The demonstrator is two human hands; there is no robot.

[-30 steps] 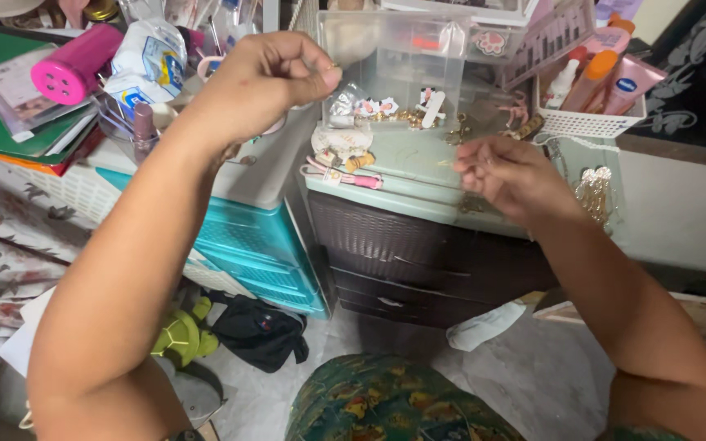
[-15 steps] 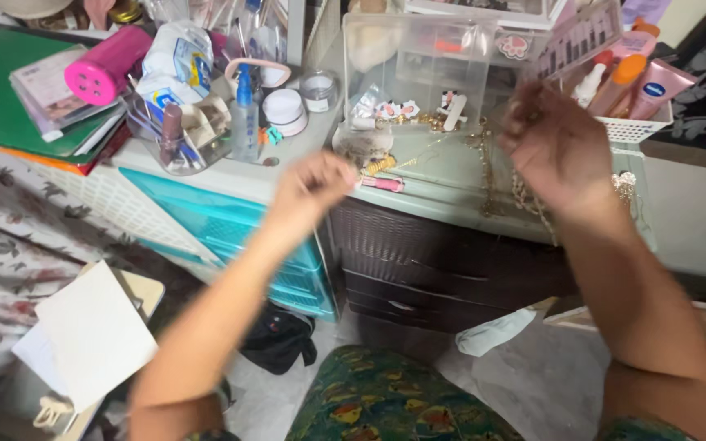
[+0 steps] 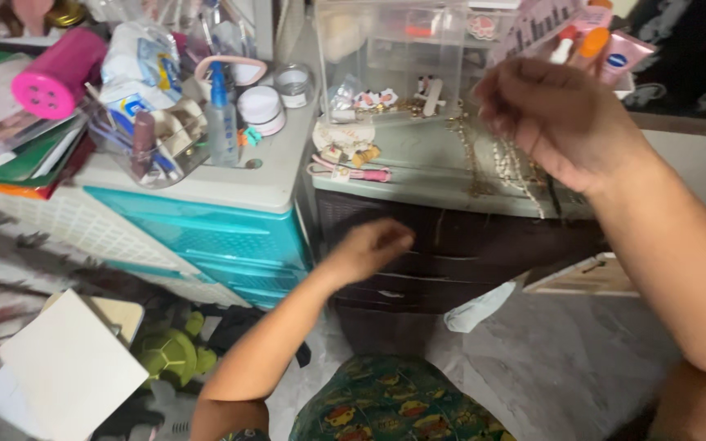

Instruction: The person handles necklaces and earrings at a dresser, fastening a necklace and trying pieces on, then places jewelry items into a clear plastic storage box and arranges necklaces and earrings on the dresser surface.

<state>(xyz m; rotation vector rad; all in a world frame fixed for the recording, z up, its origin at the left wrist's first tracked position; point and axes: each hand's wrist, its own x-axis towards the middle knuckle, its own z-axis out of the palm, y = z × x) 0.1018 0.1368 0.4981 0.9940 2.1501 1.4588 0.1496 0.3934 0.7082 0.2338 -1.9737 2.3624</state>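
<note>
Over the dark drawer unit point(image 3: 451, 253), right hand point(image 3: 561, 122) is raised, fingers pinched, contents unclear; necklaces point(image 3: 500, 167) lie beneath on the surface point(image 3: 418, 175). Left hand point(image 3: 369, 249), loosely curled and empty, is by the drawer front.

We are seeing the clear box point(image 3: 402, 57) sitting at the back of the dark drawer unit point(image 3: 451, 253), with the chains point(image 3: 500, 163) lying at its five o'clock. The teal drawer unit point(image 3: 206, 237) is standing at nine o'clock of the dark one, carrying the spray bottle point(image 3: 221, 122).
</note>
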